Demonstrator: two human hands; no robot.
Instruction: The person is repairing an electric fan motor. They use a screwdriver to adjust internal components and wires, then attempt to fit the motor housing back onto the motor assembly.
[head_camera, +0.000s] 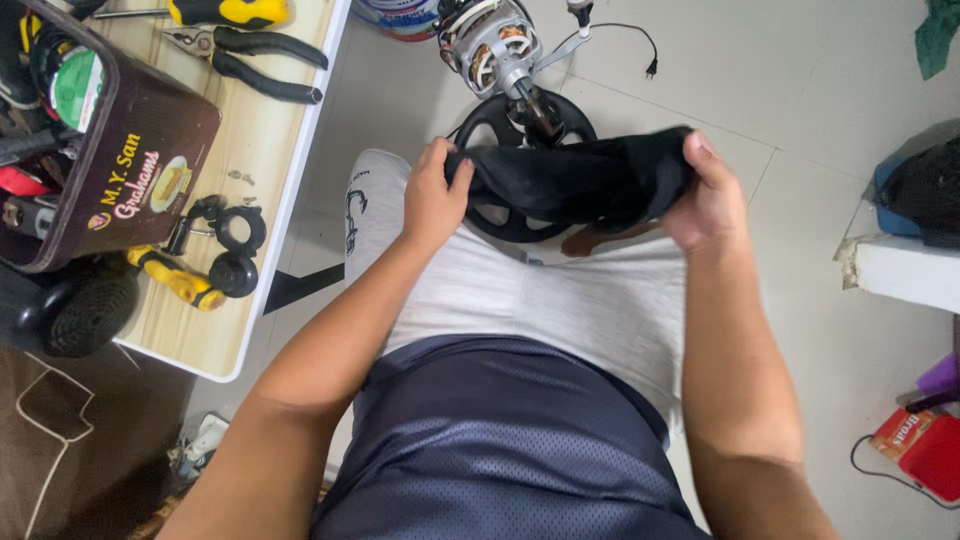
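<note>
Both my hands hold a long black curved plastic piece (580, 180) over my lap. My left hand (432, 195) grips its left end and my right hand (706, 195) grips its right end. Just beyond it, on the white tiled floor, stands an electric motor (492, 45) with copper windings, its shaft going into a black round spoked part (505, 222) that lies partly hidden behind the black piece. I sit in grey shorts and a dark blue mesh shirt.
A low wooden table (255, 150) at left carries black-handled pliers (255, 60), a yellow-handled screwdriver (225, 12), a dark box of tools (140, 150), black rings (235, 230) and a black round grille (85, 310). A red box (925, 445) and a white box (905, 270) lie at right.
</note>
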